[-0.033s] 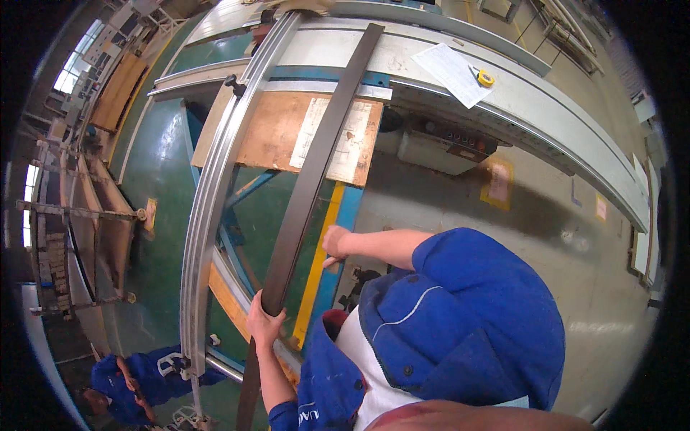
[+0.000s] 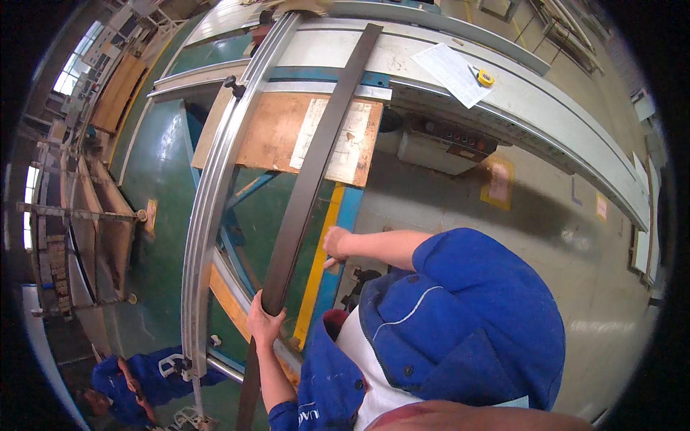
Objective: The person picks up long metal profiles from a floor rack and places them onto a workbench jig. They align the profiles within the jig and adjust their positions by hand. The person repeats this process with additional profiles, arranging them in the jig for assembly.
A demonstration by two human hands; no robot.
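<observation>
A long dark brown strip (image 2: 298, 208) slants from the white saw table at the far side down past my left side. My left hand (image 2: 265, 323) is closed round its near part, thumb on the right edge. At its far end the strip lies over a wooden board (image 2: 269, 133) with a stained white sheet (image 2: 350, 149) on it. My right hand (image 2: 337, 243) is curled into a fist beside the blue and yellow beam (image 2: 347, 215). A small pale tip (image 2: 330, 263) shows under that fist; whether it is a finger or a held piece is unclear.
A metal fence rail (image 2: 203, 208) runs along the left. On the white table (image 2: 417, 61) lie a paper sheet (image 2: 447, 68) and a yellow tape measure (image 2: 485, 77). A grey control box (image 2: 438, 151) sits below. Another person (image 2: 147, 381) in blue is at lower left.
</observation>
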